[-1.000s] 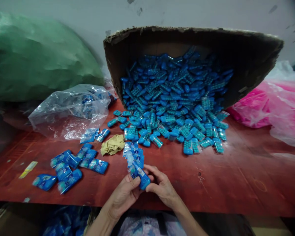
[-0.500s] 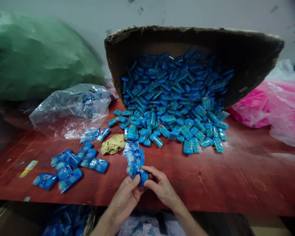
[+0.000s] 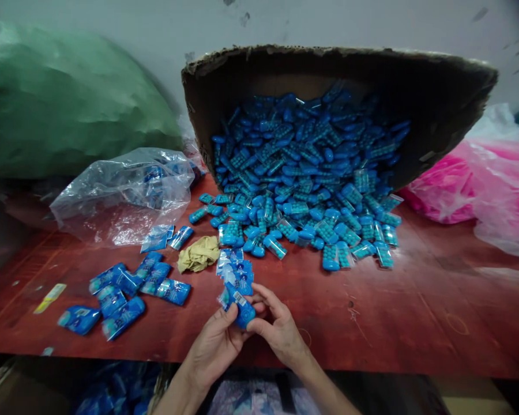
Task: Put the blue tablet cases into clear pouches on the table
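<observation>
Table (image 3: pixel 415 323): red-brown wooden top, scuffed, spanning the whole near field.

Green sack (image 3: pixel 69 98): large, crumpled, set against the wall at far left.

Cardboard box (image 3: pixel 436 98): large, tipped on its side with the opening turned toward the viewer. A heap of blue cases (image 3: pixel 303 173) is contained in it and is spilled out over the table in front.

Pink bags (image 3: pixel 480 178): thin plastic, piled at far right, just beside the box.

Clear bag (image 3: pixel 121 193): crumpled, laid to the left of the box; a few blue items are seen through it.

Wrapped packs (image 3: pixel 125 294): a loose cluster in printed blue sleeves, laid flat at near left, well apart from the heap.

Sleeve stack (image 3: pixel 236 268): a small overlapping run of printed blue sleeves, placed between the heap and the hands.

Tan rag (image 3: pixel 199 253): a crumpled piece, just beside the stack on its left.

Yellow strip (image 3: pixel 49 297): a small slip lying flat near the table's left edge.

Left hand (image 3: pixel 216 346): closed in a grasp — the blue case (image 3: pixel 242 308) is pinched from the left by thumb and fingers.

Right hand (image 3: pixel 281 331): likewise closed on the same case, its fingers curled over the right end.

Blue case: held by both hands just above the near table edge, tilted, with a partly fitted sleeve showing at its upper left end.
</observation>
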A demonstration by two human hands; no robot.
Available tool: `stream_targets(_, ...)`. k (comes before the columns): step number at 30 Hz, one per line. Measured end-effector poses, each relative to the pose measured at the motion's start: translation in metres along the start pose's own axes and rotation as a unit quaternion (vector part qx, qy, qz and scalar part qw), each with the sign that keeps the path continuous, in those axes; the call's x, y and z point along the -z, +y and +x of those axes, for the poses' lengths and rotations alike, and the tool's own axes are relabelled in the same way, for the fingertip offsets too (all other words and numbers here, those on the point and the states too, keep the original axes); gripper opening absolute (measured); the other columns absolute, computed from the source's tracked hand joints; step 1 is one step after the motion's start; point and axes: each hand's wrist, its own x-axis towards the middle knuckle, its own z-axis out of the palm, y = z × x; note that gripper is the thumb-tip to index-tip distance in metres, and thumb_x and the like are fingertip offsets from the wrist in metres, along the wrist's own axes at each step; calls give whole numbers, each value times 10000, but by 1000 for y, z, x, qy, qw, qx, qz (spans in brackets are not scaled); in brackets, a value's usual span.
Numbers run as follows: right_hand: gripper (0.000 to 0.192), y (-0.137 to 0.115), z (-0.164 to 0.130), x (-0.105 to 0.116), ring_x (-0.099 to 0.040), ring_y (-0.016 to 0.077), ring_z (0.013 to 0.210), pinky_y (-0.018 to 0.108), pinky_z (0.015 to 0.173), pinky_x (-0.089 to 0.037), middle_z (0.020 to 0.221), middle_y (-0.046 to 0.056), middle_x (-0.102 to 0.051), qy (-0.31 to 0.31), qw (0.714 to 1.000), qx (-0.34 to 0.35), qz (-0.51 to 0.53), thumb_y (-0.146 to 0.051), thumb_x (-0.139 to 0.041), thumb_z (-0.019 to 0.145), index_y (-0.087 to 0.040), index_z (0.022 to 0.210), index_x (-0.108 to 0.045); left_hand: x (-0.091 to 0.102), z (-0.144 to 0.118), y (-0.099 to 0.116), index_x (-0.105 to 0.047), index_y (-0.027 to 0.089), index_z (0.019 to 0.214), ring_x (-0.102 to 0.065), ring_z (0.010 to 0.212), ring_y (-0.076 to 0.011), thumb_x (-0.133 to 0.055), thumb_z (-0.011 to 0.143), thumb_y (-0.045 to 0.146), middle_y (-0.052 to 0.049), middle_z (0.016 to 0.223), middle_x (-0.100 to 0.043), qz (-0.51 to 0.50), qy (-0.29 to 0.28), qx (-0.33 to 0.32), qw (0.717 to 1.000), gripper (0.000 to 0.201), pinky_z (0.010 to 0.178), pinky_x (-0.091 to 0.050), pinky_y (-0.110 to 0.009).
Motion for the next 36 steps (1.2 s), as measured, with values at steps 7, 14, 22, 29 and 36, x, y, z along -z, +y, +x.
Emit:
stream_targets(7,592,1,-2,-6,-557,178,913,340,862,-428,993,12,-610,17,1000,11,-5,-119,-618,680,-283,1222,-446,-5,6,-12,-661,125,741,-624,633,-126,-658,670,246,-41,667,-685,-10,107,-53,993,140,586,-486,-197)
stream_targets(14,561,3,-4,-9,-555,177,875,339,851,-420,939,11,-607,60,998,-5,-31,-136,-598,680,-264,1206,-453,-13,4,-16,-651,122,752,-632,673,-157,-611,707,326,-59,700,-684,15,106,-64,992,214,633,-491,-247)
stream_targets(22,502,2,3,2,-550,186,961,328,880,-402,1022,26,-605,1,1000,-20,22,-171,-602,705,-242,1185,-471,-13,-3,-8,-659,140,877,-636,807,-185,-561,758,230,-74,833,-702,16,40,-24,999,179,796,-464,-323)
stream_targets(29,488,3,-1,0,-575,189,895,309,834,-431,979,17,-617,-8,999,35,-34,-271,-599,747,-265,1212,-453,-13,-2,-18,-667,127,826,-642,770,-189,-553,761,255,-79,769,-703,1,65,-38,997,183,755,-488,-309)
stream_targets(36,308,-14,18,14,-532,163,803,278,746,-429,907,24,-566,-27,946,91,-309,-251,-535,806,-248,1113,-523,18,-19,67,-628,113,886,-607,929,-224,-312,837,436,-119,858,-686,-120,195,-261,938,454,760,-510,-355)
